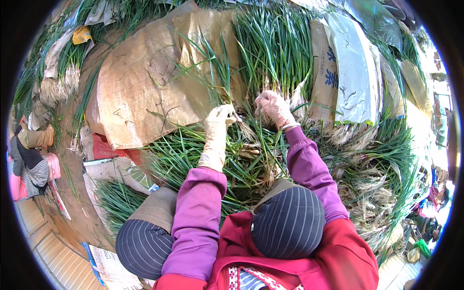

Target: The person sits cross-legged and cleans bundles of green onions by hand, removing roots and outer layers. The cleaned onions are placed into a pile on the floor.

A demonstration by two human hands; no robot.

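Note:
My left hand, in a pale glove, is closed around a few green onion stalks, whose leaves rise above it over woven sacks; pale roots hang at its right. Close by on the right, my right hand, also gloved, is at the root ends of a thick row of green onions; its fingers are curled, and what lies inside them is hidden. Below both hands spreads a loose heap of green onions with some pale stems and roots among the leaves.
A brown woven sack lies ahead on the left. White sacking covers onions at the right, beside a root pile. A flattened printed bag lies lower left. Another person is at the far left, with people at the far right edge.

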